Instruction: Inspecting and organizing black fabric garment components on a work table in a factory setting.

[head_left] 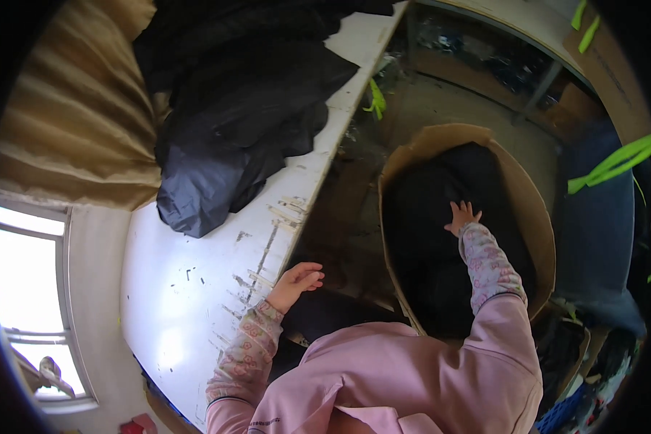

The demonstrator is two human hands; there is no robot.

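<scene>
My right hand point(464, 218) reaches into a large cardboard box point(541, 239), its fingers spread over black fabric point(430, 217). Whether the palm presses on the cloth I cannot tell. My left hand point(296, 284) hangs at the edge of the white table point(173, 282), its fingers loosely bent and nothing visible in them. Farther up the table lies a heap of black fabric point(246, 108), with one shiny fold drooping toward me, apart from both hands.
A gold-brown curtain point(79, 108) hangs left of the table, above a bright window point(25, 282). Bright green strips hang beside a dark blue-grey cloth point(597, 217) at the right. Behind the box stands a shelf point(477, 90) holding dark bundles. A blue crate point(560, 411) sits at lower right.
</scene>
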